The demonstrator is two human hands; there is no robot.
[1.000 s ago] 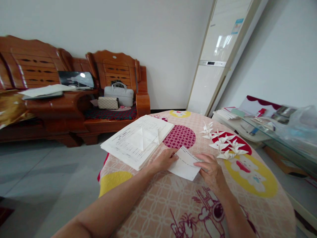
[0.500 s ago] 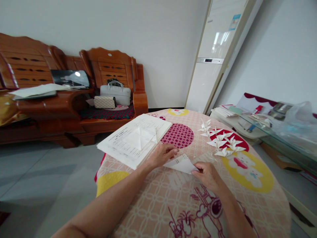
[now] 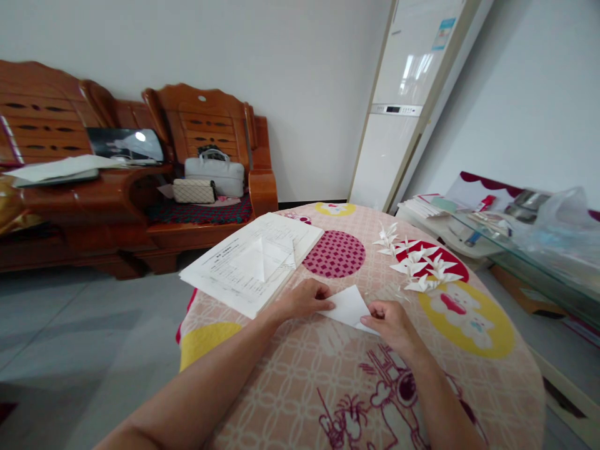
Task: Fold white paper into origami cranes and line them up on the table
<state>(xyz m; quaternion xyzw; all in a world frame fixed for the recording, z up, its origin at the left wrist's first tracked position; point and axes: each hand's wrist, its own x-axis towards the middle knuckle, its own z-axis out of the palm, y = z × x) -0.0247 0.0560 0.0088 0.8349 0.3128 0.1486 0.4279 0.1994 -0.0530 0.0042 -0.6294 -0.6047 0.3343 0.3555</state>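
A white sheet of paper [image 3: 349, 306], folded into a triangle, lies flat on the round table with a pink patterned cloth [image 3: 300, 381]. My left hand [image 3: 304, 299] presses its left corner with curled fingers. My right hand [image 3: 391, 322] pinches the right corner against the table. Just beyond the paper, several finished white paper cranes [image 3: 417, 265] lie in a loose group. A stack of printed sheets [image 3: 250, 262] with a folded white square on top sits to the left of my left hand.
A wooden sofa [image 3: 140, 181] with a white handbag [image 3: 214, 176] and a quilted purse stands behind the table. A tall white air conditioner [image 3: 405, 106] stands in the corner. A glass-topped side table [image 3: 510, 244] with papers and plastic bags lies to the right.
The flat rectangular sheet has been folded over into a triangle. Both hands moved to its outer corners and now press it flat on the table.
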